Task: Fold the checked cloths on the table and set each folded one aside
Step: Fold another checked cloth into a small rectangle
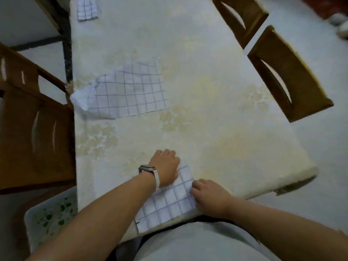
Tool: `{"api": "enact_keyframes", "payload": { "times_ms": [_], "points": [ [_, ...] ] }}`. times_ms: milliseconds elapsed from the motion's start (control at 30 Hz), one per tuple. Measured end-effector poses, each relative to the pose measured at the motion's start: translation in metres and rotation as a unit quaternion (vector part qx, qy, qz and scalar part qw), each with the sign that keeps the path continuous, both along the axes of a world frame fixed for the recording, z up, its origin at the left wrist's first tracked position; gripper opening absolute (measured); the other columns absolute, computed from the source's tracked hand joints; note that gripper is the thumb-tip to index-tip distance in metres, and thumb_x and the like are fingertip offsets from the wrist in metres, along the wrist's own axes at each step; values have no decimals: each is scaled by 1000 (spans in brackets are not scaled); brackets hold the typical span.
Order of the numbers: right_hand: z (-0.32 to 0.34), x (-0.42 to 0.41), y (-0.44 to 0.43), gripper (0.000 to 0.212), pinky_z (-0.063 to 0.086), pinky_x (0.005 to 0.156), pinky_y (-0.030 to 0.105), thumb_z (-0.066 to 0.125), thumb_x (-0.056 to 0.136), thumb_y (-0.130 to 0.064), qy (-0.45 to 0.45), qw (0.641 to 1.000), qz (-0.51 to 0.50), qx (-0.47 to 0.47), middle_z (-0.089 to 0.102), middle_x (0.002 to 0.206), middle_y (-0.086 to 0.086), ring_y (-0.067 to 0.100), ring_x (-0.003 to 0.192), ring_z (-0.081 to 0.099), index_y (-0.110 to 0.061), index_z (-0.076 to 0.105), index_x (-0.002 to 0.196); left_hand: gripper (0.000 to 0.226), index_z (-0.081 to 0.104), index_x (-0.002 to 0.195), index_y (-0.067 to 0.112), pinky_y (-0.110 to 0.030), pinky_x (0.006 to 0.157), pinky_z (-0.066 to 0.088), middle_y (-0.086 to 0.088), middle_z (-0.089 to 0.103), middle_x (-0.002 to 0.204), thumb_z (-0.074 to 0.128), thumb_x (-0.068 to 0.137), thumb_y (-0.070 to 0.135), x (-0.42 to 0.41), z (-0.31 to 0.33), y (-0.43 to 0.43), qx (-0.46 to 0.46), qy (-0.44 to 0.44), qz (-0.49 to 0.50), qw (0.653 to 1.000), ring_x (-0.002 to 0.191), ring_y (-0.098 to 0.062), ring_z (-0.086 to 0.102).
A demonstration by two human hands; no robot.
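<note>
1. Head cam looks down on a long table (216,91) with a pale yellowish patterned cover; wooden chairs sit along both sides of the frame.
2. Lower centre, right at the near table edge: the checked cloth (170,200) I'm working on, white with thin blue grid lines, lying flat and partly folded as far as I can tell.
3. My left hand (166,166) sits palm down on the cloth's upper left corner, fingers together and curled a bit, pressing rather than gripping; there's a watch (150,171) with a light strap on that wrist.
4. My right hand (209,196) is on the cloth's right edge, fingers bunched at the edge; can't tell if they're actually pinching fabric or just resting on it.
5. Middle left of the frame: a second checked cloth (128,93), spread out and rumpled at its left end by the table edge.
6. Upper left corner: a small folded cloth (87,9), well apart from the others.
7. Lower left, beside the table: a white tray (50,217) with green leaf print.
</note>
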State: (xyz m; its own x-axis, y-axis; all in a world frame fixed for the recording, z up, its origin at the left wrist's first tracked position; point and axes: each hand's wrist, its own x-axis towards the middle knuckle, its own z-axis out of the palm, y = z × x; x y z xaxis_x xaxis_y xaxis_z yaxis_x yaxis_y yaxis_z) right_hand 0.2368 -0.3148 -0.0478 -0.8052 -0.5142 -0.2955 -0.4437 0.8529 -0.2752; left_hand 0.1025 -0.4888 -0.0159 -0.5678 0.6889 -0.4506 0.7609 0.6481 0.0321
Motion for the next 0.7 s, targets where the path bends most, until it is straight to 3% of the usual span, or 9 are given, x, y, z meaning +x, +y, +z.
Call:
{"api": "enact_keyframes", "payload": {
  "times_ms": [167, 367, 533, 700],
  "points": [
    [-2, 12, 5, 11, 37, 50, 33, 54, 66, -24, -33, 998, -31, -43, 52, 77, 6, 26, 62, 48, -17, 50, 74, 27, 50, 118, 14, -42, 87, 39, -12, 50, 121, 49, 91, 19, -3, 4, 43, 0, -5, -145, 989, 107, -32, 48],
    [-4, 17, 3, 14, 39, 48, 33, 60, 64, -22, -37, 994, -87, -56, 53, 78, 8, 29, 64, 52, -15, 54, 74, 32, 50, 120, 15, -42, 91, 38, -12, 52, 121, 46, 94, 33, -6, 9, 63, -71, -40, -232, 969, 109, -31, 49],
    [-5, 12, 0, 23, 42, 66, 43, 54, 75, -21, -73, 968, -209, -115, 52, 99, 14, 35, 87, 51, -9, 55, 95, 31, 59, 113, 19, -43, 90, 41, -8, 52, 114, 53, 89, 36, -14, 8, 66, -122, -37, -293, 948, 105, -29, 48],
    [-5, 6, -7, 29, 46, 76, 41, 55, 78, -26, -117, 934, -301, -152, 51, 106, 10, 33, 97, 52, -12, 53, 104, 19, 57, 104, 21, -41, 87, 42, -4, 58, 106, 49, 89, 30, -15, 11, 61, -117, -72, -282, 950, 101, -27, 52]
  ]
}}
